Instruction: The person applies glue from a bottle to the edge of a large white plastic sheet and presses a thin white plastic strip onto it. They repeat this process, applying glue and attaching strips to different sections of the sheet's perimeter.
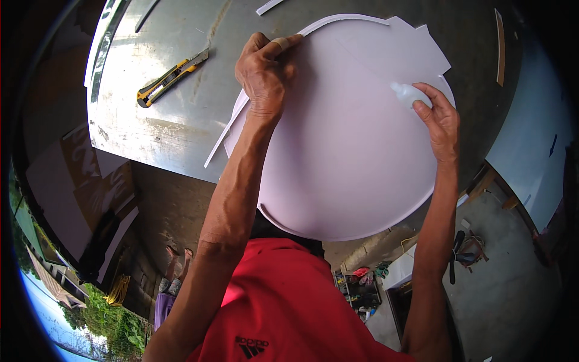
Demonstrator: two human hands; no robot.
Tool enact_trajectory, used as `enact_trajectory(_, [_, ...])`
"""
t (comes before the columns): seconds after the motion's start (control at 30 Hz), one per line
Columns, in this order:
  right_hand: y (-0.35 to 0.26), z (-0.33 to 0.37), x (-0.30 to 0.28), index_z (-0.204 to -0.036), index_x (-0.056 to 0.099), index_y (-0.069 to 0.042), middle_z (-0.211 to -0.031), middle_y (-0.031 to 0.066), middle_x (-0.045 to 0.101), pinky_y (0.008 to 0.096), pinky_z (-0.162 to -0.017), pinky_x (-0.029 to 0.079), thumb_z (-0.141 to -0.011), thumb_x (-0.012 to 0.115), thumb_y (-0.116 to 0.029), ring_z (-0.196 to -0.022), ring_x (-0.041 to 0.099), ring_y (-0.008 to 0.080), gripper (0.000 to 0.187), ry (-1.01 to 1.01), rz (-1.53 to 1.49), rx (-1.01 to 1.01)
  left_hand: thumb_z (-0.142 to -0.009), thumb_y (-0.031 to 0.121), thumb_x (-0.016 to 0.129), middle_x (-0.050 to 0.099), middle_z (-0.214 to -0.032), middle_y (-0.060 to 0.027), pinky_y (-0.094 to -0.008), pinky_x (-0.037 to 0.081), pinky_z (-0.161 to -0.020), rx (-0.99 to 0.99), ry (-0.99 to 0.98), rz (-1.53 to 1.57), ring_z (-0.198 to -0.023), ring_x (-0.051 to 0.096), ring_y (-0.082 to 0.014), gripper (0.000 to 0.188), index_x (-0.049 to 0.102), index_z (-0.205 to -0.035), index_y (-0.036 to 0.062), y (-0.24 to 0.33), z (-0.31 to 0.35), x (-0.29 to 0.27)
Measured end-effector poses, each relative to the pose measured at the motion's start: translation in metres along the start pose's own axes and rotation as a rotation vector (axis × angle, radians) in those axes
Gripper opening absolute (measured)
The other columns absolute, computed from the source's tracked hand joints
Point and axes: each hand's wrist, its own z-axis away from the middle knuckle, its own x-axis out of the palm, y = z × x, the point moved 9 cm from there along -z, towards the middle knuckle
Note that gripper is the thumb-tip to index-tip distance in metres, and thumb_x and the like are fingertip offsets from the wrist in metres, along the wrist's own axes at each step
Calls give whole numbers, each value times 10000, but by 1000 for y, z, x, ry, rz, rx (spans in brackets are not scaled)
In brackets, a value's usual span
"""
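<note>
A large round white board (344, 151) lies on the metal tabletop, with a stepped tab at its far right and a raised edge around much of its rim. A thin white strip (344, 18) stands along its far edge. My left hand (265, 69) is closed in a pinch on this strip at the far left of the rim, a band wrapped around one finger. A white strip end (220, 137) sticks out past the board below that hand; whether it is the same piece is hidden. Over the board's right side my right hand (440, 123) grips a small white squeeze bottle (411, 95), nozzle pointing left.
A yellow and black utility knife (172, 78) rests on the metal tabletop (163, 130) to the left. White offcuts (268, 7) lie at the far edge, another strip (499, 48) at far right. A person's legs (175, 262) show lower left. Below right are a crate (359, 289) and a fan (463, 253).
</note>
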Motion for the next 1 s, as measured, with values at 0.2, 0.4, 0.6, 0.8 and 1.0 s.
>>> enact_trajectory(0.2, [-14,-34,7,-1325,723,8,-1093,71,738,246,-925,539,-1016,779,-236,-998,665,109,398,-51,36,-17,-641,-87,807,479,-758,-42,-368,458,-637,4,-10,14,-669,530,-190,496,883,-1069,152,2,1,0])
enact_trajectory(0.4, [-22,-56,15,-1293,753,-14,-1017,56,749,268,-914,559,-998,802,-279,-951,685,111,400,-94,130,-24,-665,-84,810,485,-764,-43,-367,459,-639,-10,-22,21,-671,529,-191,476,884,-1067,160,3,1,-1])
enact_trajectory(0.6, [-27,-64,15,-1283,763,-23,-989,53,740,262,-877,555,-989,808,-302,-914,673,102,407,-82,139,-65,-669,-77,821,472,-758,-41,-364,454,-640,16,-16,9,-670,517,-190,473,884,-1069,169,2,1,0])
enact_trajectory(0.8, [-19,-67,13,-1278,775,-47,-984,49,740,249,-796,531,-976,814,-340,-847,636,84,422,-92,170,-58,-690,-67,833,470,-753,-37,-364,453,-639,6,-15,0,-671,515,-184,445,884,-1066,166,2,1,0])
enact_trajectory(1.0, [-33,-60,13,-1287,770,-53,-993,42,728,287,-712,519,-999,783,-304,-836,638,100,382,-43,66,-67,-687,-71,824,474,-752,-37,-362,450,-628,12,0,8,-656,516,-182,453,883,-1072,160,2,1,-2])
